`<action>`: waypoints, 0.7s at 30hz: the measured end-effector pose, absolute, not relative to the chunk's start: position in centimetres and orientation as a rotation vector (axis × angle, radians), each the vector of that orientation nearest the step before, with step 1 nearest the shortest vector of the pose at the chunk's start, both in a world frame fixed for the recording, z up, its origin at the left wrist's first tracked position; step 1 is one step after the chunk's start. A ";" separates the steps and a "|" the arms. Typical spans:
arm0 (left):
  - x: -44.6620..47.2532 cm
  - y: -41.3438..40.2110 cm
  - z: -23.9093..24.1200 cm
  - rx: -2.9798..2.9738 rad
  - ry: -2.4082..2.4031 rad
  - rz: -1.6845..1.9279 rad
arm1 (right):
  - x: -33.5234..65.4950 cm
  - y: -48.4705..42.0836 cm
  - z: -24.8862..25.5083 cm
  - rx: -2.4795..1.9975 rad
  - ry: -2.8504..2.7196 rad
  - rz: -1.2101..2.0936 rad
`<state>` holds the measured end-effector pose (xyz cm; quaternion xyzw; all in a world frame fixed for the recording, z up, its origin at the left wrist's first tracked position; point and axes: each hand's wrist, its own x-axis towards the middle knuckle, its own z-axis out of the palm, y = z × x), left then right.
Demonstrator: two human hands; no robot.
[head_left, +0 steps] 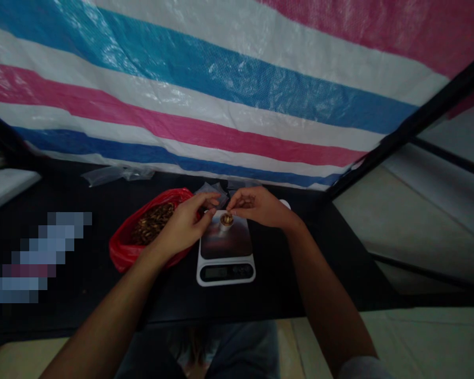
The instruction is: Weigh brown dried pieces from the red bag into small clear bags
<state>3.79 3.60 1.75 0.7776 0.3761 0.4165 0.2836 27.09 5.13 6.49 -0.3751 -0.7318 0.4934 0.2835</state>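
A small pale cup filled with brown pieces stands on the metal plate of a white digital kitchen scale. My right hand is just behind the cup, thumb and fingertips pinched together near its rim. Whatever may be between those fingertips is too small to make out. To the left of the cup, my left hand has its thumb and fingers apart, with nothing visible in them. Under and beside it lies an open red plastic bag holding many brown, seed-like pieces.
Clear plastic bags lie behind the scale, and another clear plastic piece lies farther left. A striped tarp rises behind the black table. A white object sits at far left; a dark frame bar slopes on the right.
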 end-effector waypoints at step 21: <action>3.8 3.4 2.1 2.082 1.027 1.066 | 27.1 4.6 7.0 -1.040 -1.968 1.292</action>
